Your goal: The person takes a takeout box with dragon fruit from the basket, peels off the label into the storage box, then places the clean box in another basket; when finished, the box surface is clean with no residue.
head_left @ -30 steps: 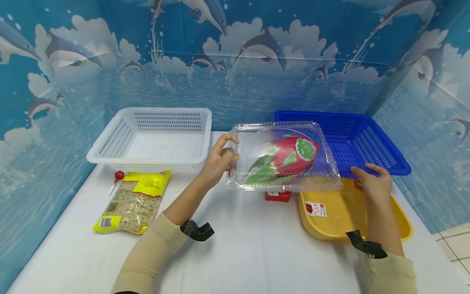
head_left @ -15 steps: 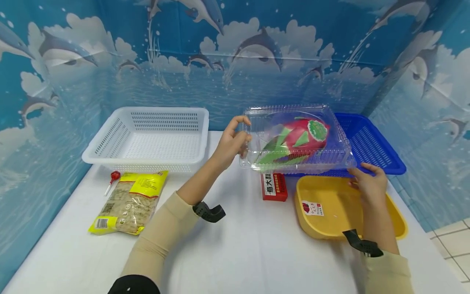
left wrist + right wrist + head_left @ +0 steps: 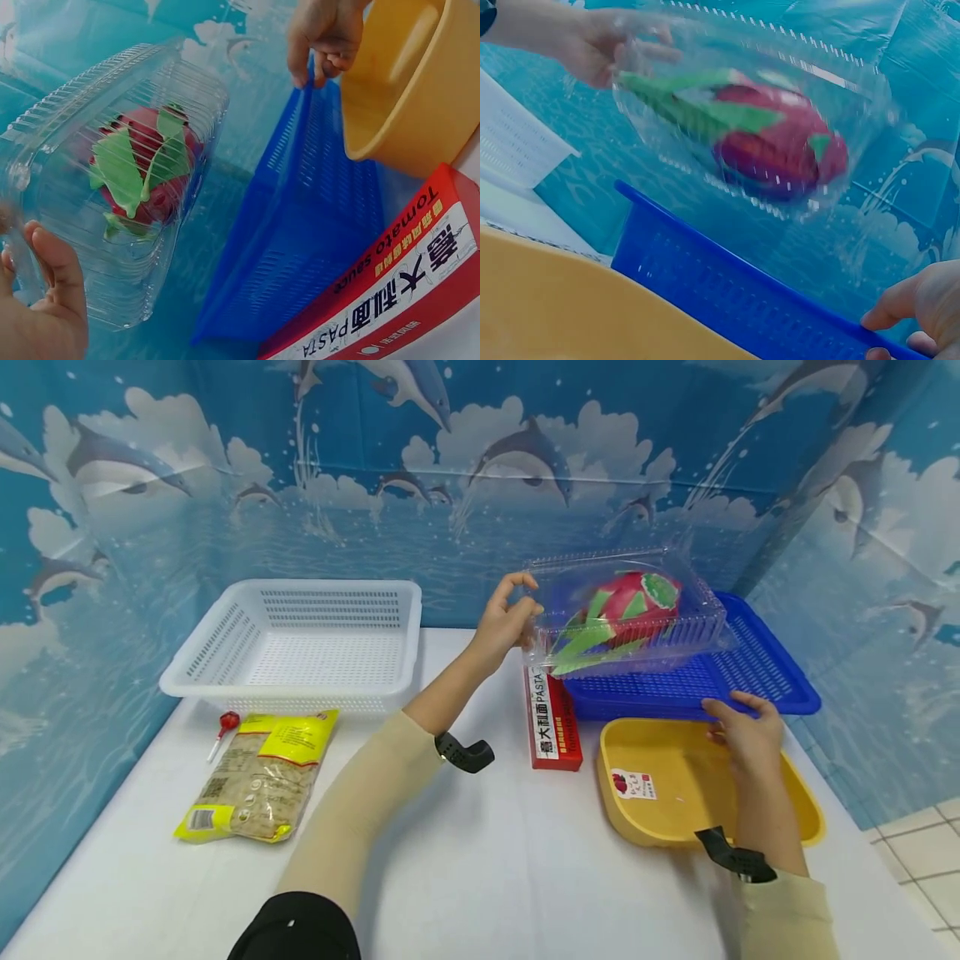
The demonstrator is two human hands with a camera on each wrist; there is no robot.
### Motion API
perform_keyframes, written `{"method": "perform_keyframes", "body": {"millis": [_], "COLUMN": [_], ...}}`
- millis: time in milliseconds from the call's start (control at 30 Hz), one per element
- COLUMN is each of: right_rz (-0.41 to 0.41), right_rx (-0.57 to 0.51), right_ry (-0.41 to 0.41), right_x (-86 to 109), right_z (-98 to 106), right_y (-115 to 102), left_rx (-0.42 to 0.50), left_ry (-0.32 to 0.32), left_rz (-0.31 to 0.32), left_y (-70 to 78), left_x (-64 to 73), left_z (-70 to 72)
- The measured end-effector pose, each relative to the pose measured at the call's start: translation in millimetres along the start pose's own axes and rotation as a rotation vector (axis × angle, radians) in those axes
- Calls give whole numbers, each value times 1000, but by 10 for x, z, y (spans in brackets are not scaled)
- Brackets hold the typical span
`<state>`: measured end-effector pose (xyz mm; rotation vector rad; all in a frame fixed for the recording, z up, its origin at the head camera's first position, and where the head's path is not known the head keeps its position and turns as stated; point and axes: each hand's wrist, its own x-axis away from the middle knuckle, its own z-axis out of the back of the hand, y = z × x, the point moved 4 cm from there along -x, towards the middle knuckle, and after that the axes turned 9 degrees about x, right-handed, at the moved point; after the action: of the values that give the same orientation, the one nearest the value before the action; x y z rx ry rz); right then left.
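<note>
My left hand [image 3: 504, 620] grips the left edge of a clear plastic clamshell box [image 3: 558, 610] and holds it raised above the blue basket [image 3: 637, 693]. Inside lies a red dragon fruit [image 3: 633, 610] with green leaves and a green-and-white round end. The box tilts, as the left wrist view shows. My right hand [image 3: 750, 735] pinches the near rim of the blue basket, reaching over the yellow tub [image 3: 622, 814]. In the right wrist view, its thumb and finger [image 3: 892, 304] sit at that rim. Part of the basket is hidden behind the box.
A red pasta box [image 3: 555, 727] lies left of the yellow tub. At the back left stands a white basket [image 3: 292, 693]. In front of it are a lollipop [image 3: 225, 727] and a yellow-ended bag of dry food [image 3: 262, 777]. A dolphin-print curtain [image 3: 337, 543] hangs behind.
My left hand has carried the clear box up, away and to the right, from in front of the blue basket to over it. More of the pasta box shows. My right hand stays at the rim.
</note>
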<state>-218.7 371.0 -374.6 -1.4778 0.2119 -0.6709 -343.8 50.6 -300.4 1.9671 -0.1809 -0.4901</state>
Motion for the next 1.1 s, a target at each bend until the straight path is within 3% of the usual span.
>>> {"method": "perform_keyframes", "body": {"millis": [467, 667, 867, 1100], "right_rz": [20, 16, 3, -5], "right_rx": [-19, -15, 5, 16], "right_ry": [-17, -25, -7, 2], "right_x": [-9, 2, 9, 3], "right_z": [-12, 0, -4, 17], "right_y": [-13, -8, -10, -16], "left_rx": [-19, 23, -4, -62], "left_ry": [-19, -8, 16, 16], "left_rz": [45, 104, 148, 120], "left_y": [-340, -508, -610, -710], "left_x": [-333, -373, -355, -419], "left_z": [-183, -311, -422, -524]}}
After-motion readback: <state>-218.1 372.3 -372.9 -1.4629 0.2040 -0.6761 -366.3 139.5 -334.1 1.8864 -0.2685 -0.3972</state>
